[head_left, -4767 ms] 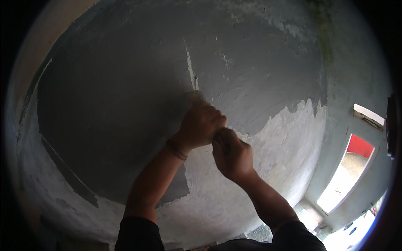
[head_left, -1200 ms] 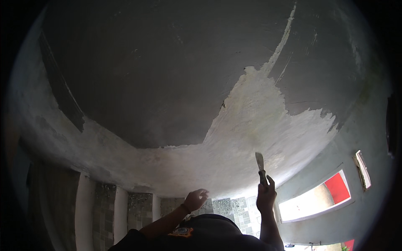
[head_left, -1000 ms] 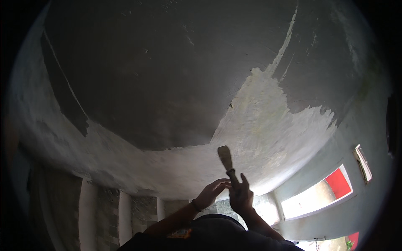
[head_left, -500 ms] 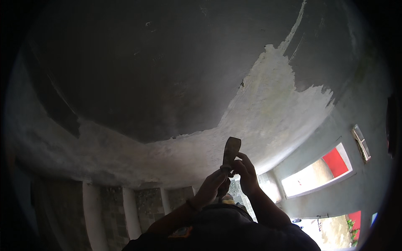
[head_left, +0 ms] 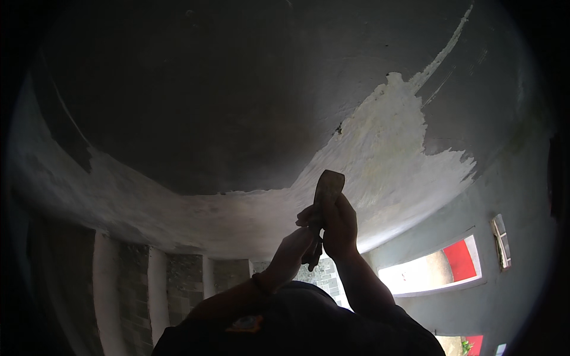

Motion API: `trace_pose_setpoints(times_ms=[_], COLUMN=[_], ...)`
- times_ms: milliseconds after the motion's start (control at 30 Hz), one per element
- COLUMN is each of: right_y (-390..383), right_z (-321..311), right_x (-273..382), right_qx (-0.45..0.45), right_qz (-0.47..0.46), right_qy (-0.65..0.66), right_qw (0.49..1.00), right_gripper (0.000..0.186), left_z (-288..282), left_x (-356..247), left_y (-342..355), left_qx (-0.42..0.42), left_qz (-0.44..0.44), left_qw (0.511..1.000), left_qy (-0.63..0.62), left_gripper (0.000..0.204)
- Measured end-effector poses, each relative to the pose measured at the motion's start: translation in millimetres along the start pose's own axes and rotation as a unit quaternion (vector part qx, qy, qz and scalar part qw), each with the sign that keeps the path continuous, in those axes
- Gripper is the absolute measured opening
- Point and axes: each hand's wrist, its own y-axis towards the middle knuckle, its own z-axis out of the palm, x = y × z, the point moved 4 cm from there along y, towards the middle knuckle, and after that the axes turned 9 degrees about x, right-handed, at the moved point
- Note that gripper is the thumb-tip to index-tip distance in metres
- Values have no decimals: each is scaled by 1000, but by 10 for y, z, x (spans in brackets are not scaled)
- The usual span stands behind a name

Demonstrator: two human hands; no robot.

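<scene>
A scraper with a wide flat blade (head_left: 329, 185) is held upright in front of me, the blade pointing up. My right hand (head_left: 342, 228) is closed around the base of the blade, its fingers along the metal. My left hand (head_left: 295, 248) is closed at the handle (head_left: 312, 256), just below and to the left. Both hands are dark against the light, so the exact finger grip is partly hidden. Beyond the blade spreads a large dark grey surface (head_left: 208, 107) with a ragged-edged whitish patch (head_left: 380, 148).
The whitish band runs along the lower edge of the grey surface. At lower left are pale upright posts (head_left: 157, 279) with block-patterned wall (head_left: 185, 279) between them. On the right, a grey wall (head_left: 415, 237) has a bright window opening (head_left: 430, 270) and a small framed panel (head_left: 500, 242).
The scraper has risen slightly in view. My right hand has moved from beside the handle up around the blade's base. The view has shifted, moving the window lower and leftward.
</scene>
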Motion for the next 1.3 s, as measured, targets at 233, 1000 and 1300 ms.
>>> trace_pose_setpoints(times_ms=[233,1000,1300], right_y=[341,502,543], right_z=[-31,-190,-98], right_x=[-9,-190,-105], right_qx=[57,28,-37], right_qz=[3,16,-67], right_qy=[11,-121,-110], right_qw=[998,992,991], right_gripper=[26,18,17], left_z=[-36,-59,-12], left_x=[-53,-63,-134], left_y=[215,305,292], left_qx=[-102,-78,-69], left_qz=[8,142,119], left_qw=[989,792,753], left_qy=[109,589,643], left_gripper=[39,44,44])
